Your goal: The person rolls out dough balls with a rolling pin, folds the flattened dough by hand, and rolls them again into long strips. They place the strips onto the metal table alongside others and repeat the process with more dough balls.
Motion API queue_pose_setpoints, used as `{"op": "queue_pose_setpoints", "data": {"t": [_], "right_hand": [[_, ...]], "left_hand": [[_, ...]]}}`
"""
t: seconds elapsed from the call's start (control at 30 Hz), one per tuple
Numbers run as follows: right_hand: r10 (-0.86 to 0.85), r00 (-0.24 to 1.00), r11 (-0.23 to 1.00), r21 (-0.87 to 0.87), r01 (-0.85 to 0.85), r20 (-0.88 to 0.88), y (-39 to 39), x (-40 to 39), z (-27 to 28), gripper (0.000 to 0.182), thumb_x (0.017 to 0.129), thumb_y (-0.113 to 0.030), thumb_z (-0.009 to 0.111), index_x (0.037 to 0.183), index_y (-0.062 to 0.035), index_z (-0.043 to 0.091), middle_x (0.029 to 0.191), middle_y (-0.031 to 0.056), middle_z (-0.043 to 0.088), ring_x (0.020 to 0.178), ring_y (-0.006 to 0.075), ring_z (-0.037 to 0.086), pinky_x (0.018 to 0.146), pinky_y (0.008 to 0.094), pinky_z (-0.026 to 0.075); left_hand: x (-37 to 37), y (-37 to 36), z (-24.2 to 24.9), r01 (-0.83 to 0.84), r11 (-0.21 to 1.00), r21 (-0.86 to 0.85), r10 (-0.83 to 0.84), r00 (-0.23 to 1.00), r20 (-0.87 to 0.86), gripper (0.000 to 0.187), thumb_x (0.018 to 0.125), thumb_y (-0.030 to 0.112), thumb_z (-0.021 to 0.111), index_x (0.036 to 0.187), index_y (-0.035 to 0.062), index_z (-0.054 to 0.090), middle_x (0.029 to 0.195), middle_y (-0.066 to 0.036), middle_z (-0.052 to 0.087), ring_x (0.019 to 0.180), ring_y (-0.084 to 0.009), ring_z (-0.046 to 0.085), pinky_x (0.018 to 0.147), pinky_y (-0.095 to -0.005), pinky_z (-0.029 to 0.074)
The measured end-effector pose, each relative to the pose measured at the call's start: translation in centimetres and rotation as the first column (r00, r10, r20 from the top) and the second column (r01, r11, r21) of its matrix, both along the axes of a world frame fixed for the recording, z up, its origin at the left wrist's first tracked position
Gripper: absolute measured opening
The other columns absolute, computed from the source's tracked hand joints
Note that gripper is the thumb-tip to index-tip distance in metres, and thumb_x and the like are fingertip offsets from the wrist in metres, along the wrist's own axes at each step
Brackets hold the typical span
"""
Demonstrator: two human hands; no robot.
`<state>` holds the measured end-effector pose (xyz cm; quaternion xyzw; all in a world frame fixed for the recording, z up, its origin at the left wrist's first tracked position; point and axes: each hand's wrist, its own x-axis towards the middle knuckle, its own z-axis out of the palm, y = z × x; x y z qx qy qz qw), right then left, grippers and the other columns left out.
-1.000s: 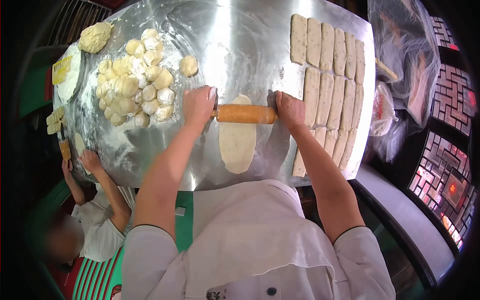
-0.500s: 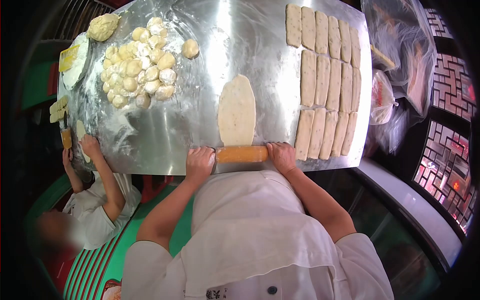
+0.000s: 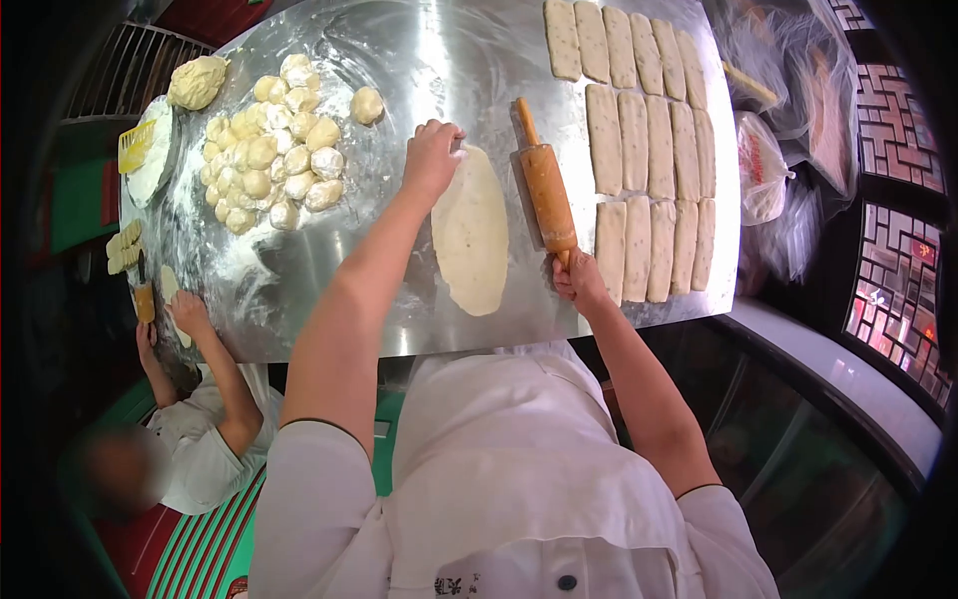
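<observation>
A long oval sheet of dough (image 3: 470, 235) lies flat on the metal table in front of me. At its far end, my left hand (image 3: 434, 155) has its fingers curled and appears to pinch the dough's edge. My right hand (image 3: 581, 280) is closed around the near handle of a wooden rolling pin (image 3: 550, 198). The pin is slanted, its far handle pointing away from me, between the dough sheet and the rows of dough strips (image 3: 634, 145) at the right.
Many floured dough balls (image 3: 264, 155) are heaped at the left, with one ball (image 3: 366, 105) apart. Beyond are a large dough lump (image 3: 197, 83) and a flour tray with a yellow scraper (image 3: 136, 147). A co-worker's hands (image 3: 190, 313) handle dough at the table's left end.
My left hand has left the rolling pin and reached forward to the dough's far end. My right hand has swung the pin off the dough, to the right, turning it from crosswise to nearly lengthwise.
</observation>
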<state>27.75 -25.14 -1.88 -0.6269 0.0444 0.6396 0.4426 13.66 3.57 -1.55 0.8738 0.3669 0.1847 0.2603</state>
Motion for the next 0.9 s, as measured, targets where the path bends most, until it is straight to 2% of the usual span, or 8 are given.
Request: {"op": "queue_pose_setpoints", "data": {"t": [0.03,0.13,0.2,0.37,0.43,0.77,0.87,0.9], "right_hand": [[-0.011,1.0,1.0,0.0,0.011,-0.005,0.2,0.0,0.1,0.044,0.1,-0.045,0.035,0.071,-0.0123,0.045,0.053,-0.0035,0.034,0.042,0.0098,0.026,0.041,0.0272,0.021],[0.012,1.0,1.0,-0.021,-0.012,-0.011,0.4,0.1,0.4,0.045,0.099,-0.044,0.034,0.07,-0.0116,0.045,0.053,-0.0032,0.034,0.042,0.0104,0.026,0.041,0.0279,0.023],[0.024,1.0,0.999,-0.036,-0.024,0.01,0.6,0.0,0.6,0.046,0.099,-0.045,0.035,0.068,-0.0116,0.045,0.053,-0.0032,0.034,0.042,0.0106,0.027,0.041,0.0283,0.023],[0.04,0.998,0.998,-0.057,-0.037,0.042,0.7,-0.1,0.9,0.049,0.098,-0.046,0.035,0.066,-0.0112,0.045,0.053,-0.003,0.035,0.042,0.011,0.027,0.041,0.0292,0.024],[0.049,0.997,0.997,-0.069,-0.045,0.052,0.8,-0.1,1.0,0.049,0.098,-0.047,0.035,0.066,-0.011,0.045,0.053,-0.0029,0.035,0.042,0.0112,0.028,0.041,0.0291,0.024],[0.045,0.998,0.998,-0.055,-0.043,0.044,1.1,-0.2,1.2,0.05,0.099,-0.047,0.036,0.067,-0.0105,0.046,0.052,-0.0023,0.035,0.041,0.0109,0.028,0.041,0.0285,0.023],[0.052,0.998,0.997,-0.066,-0.049,0.036,0.9,-0.1,1.0,0.05,0.099,-0.047,0.035,0.067,-0.0103,0.046,0.053,-0.0021,0.036,0.041,0.0109,0.028,0.041,0.0287,0.023],[0.055,0.998,0.997,-0.06,-0.052,0.04,0.9,-0.1,0.9,0.049,0.099,-0.046,0.035,0.067,-0.0102,0.045,0.053,-0.002,0.036,0.041,0.011,0.028,0.04,0.0288,0.023]], "left_hand": [[0.5,0.2,-0.1,0.008,1.0,-0.001,-0.008,1.0,-0.001,0.02,0.077,0.009,0.072,0.096,0.0056,0.064,0.09,-0.01,0.062,0.09,-0.0293,0.059,0.081,-0.0388,0.048],[1.1,0.0,-0.1,0.137,0.99,0.036,-0.133,0.987,-0.087,0.019,0.076,0.006,0.072,0.089,0.0043,0.059,0.087,-0.01,0.06,0.09,-0.0292,0.057,0.079,-0.04,0.047],[0.2,-0.3,0.4,0.214,0.962,-0.167,-0.213,0.977,0.028,0.017,0.077,0.002,0.068,0.084,0.0036,0.054,0.088,-0.012,0.059,0.088,-0.0316,0.055,0.077,-0.0421,0.046],[-4.5,-6.3,2.4,0.314,0.937,-0.155,-0.293,0.946,0.142,0.014,0.078,0.0,0.066,0.085,0.0024,0.054,0.089,-0.012,0.058,0.089,-0.0325,0.056,0.077,-0.0416,0.045],[-6.4,-8.9,1.8,0.37,0.921,-0.125,-0.348,0.922,0.17,0.015,0.077,0.001,0.066,0.085,0.0031,0.054,0.089,-0.012,0.057,0.089,-0.0326,0.056,0.077,-0.0418,0.046],[-9.2,-13.8,0.9,0.354,0.923,-0.151,-0.34,0.934,0.111,0.021,0.074,-0.001,0.068,0.091,0.0032,0.056,0.092,-0.013,0.057,0.091,-0.0326,0.056,0.081,-0.0415,0.047],[-10.1,-14.5,2.1,0.391,0.909,-0.146,-0.374,0.918,0.129,0.021,0.074,0.003,0.07,0.091,0.0049,0.057,0.092,-0.011,0.056,0.09,-0.0301,0.056,0.08,-0.0408,0.046],[-10.7,-15.0,2.6,0.453,0.883,-0.123,-0.45,0.892,0.055,0.021,0.074,0.006,0.071,0.091,0.0062,0.058,0.091,-0.009,0.056,0.091,-0.0288,0.056,0.081,-0.0403,0.045]]}}
